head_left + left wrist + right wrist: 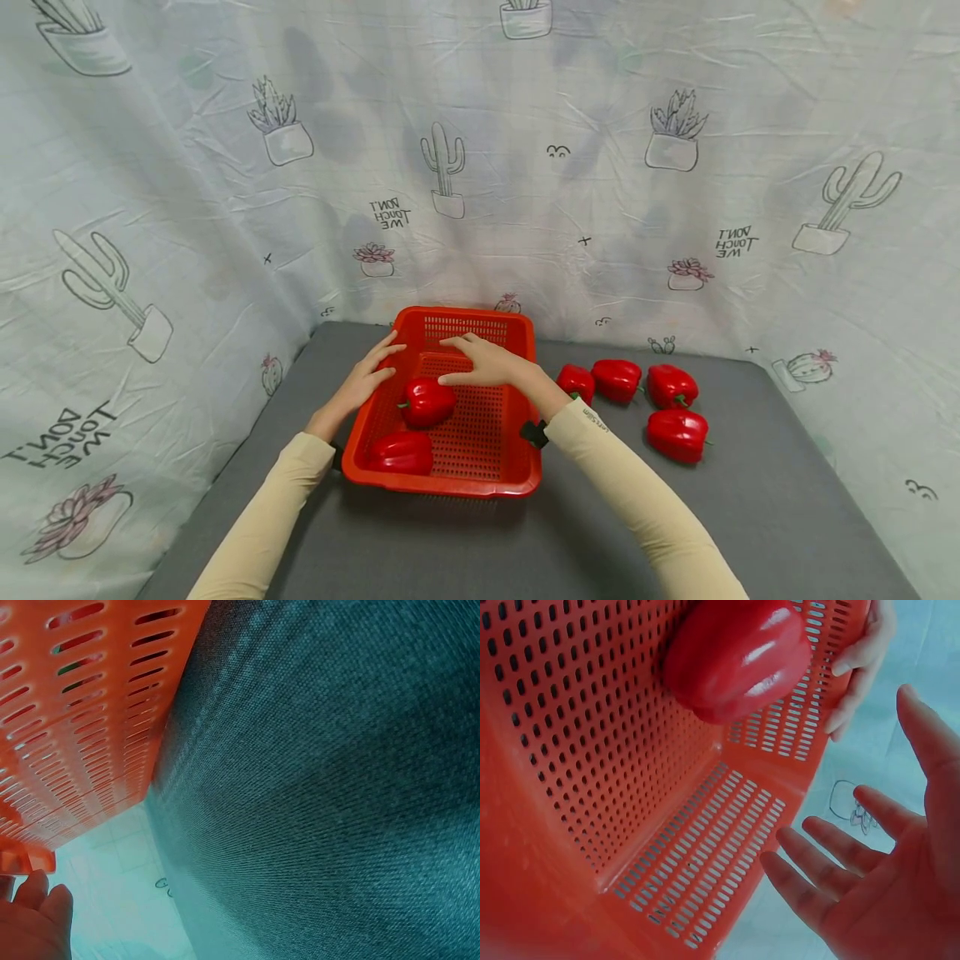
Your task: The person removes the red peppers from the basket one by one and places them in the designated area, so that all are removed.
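A red plastic basket (442, 483) with slotted walls stands on the grey table, holding two red bell peppers. One bell pepper (428, 402) is near its middle, the other bell pepper (402, 452) in the near left corner. At the basket's left rim is my left hand (360, 385), its spread fingertips reaching over the edge. My right hand (486, 363) hovers over the right part of the basket, fingers extended and apart, with nothing in them; the right wrist view shows its bare palm (900, 885). From outside, the left wrist view shows the basket's slotted side (97, 727).
Right of the basket, several more red bell peppers lie on the table, including one bell pepper (677, 435) at the front and another bell pepper (617, 381) farther back. A patterned curtain (555, 208) hangs behind and along both sides of the grey table (765, 500).
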A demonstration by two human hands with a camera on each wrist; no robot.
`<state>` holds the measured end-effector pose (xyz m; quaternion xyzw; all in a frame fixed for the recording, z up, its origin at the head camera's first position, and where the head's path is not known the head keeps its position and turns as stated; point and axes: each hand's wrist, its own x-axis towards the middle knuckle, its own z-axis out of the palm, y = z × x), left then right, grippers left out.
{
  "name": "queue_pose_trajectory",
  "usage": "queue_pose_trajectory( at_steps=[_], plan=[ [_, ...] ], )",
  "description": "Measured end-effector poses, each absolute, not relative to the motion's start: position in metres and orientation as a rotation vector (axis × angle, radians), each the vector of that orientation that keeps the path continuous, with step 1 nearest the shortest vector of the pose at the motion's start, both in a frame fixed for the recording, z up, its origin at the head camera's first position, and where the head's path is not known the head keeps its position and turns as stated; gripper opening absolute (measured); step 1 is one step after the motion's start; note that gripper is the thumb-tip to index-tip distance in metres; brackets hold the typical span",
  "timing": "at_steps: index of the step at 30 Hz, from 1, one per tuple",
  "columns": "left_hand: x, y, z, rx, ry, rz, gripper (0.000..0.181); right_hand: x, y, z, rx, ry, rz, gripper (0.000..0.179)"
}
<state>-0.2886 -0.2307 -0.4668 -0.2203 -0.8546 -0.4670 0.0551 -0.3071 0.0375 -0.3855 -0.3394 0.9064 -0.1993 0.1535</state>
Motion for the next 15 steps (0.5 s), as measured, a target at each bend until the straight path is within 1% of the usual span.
queue_pose_trajectory(
  at_steps=[2, 7, 15],
  plan=[
    [-0.295, -0.234, -0.477, -0.667, -2.589, -1.409, 0.041, -0.307, 0.034, -0.388, -0.964, 2.592, -0.571, 0.075],
    [-0.294, -0.234, -0.478, -0.657, -2.598, -1.410, 0.041, -0.308, 0.026, -0.397, -0.959, 2.586, -0.565, 0.075],
    [-0.278, -0.225, -0.449, -0.672, -2.586, -1.482, 0.040, -0.310, 0.016, -0.407, -0.960, 2.575, -0.605, 0.076]
  ],
)
